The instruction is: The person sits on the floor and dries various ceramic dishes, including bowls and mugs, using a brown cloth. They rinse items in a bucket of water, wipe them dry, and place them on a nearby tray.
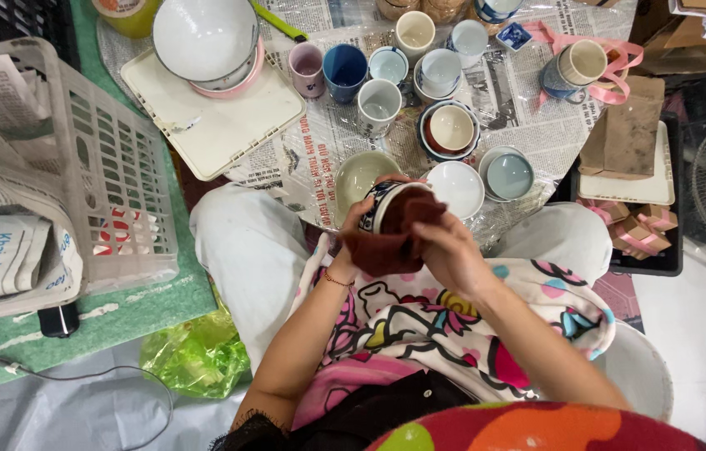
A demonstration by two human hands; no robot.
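Cup point(384, 203) held over lap, near worktop point(528, 108) edge. Left hand point(353, 227) grips cup; right hand point(440, 242) presses brown cloth point(386, 246) on it, probably wiping. Slip risk: cup drops onto bowls point(457, 185) below, chips.

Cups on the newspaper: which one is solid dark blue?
The dark blue cup, in the back row between the pale pink cup and a white light-blue-lined cup. The others are pale or patterned.
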